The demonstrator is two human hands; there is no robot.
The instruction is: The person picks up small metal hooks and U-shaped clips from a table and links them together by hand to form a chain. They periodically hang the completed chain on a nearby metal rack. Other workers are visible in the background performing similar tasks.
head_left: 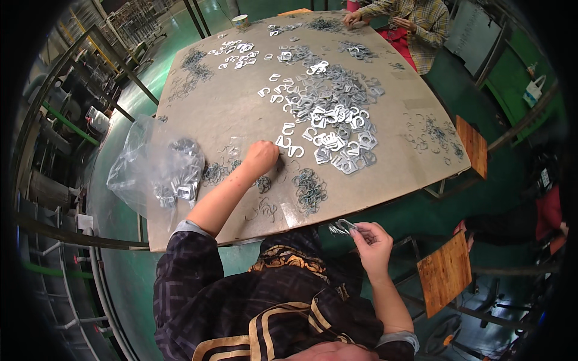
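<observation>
My left hand [262,157] is over the table, its fingers curled together and pointing down. Whatever they may hold is hidden from view. Just right of it lie loose flat silver metal hooks [293,151], and below it a small heap of thin dark wire clips [262,183]. Off the table's near edge, my right hand [374,242] pinches a few silver metal hooks [344,225] between thumb and fingers. A larger heap of wire clips [309,192] sits near that edge.
The brown table [232,108] bears a big pile of metal hooks [343,96]. A clear plastic bag [129,162] with metal pieces is at the left edge. Another person [430,30] works at the far right. Wooden stools [444,274] stand on the right; a tub [241,22] is far off.
</observation>
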